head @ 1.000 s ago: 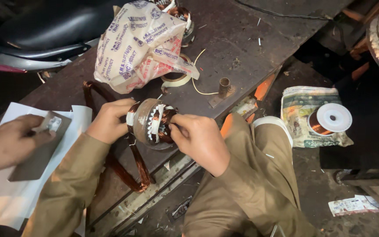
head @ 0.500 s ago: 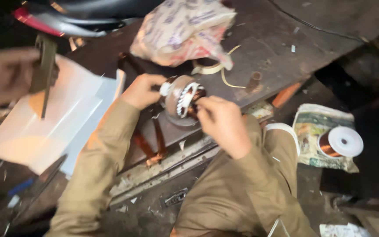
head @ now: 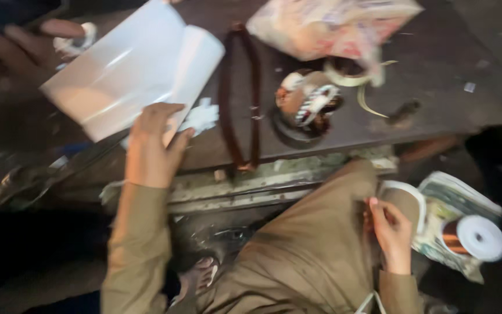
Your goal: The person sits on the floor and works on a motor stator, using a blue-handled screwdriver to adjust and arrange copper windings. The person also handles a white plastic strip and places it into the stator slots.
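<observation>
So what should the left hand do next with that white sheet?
Probably close on the white sheet and draw it nearer: the left hand lies open on its lower edge, the right hand rests by the knee, and the motor part sits untouched on the bench.

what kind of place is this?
Likely a small motor-rewinding repair shop: a wound motor core and a loop of copper wire lie on a dark workbench, with a spool of copper wire on the floor.
</observation>
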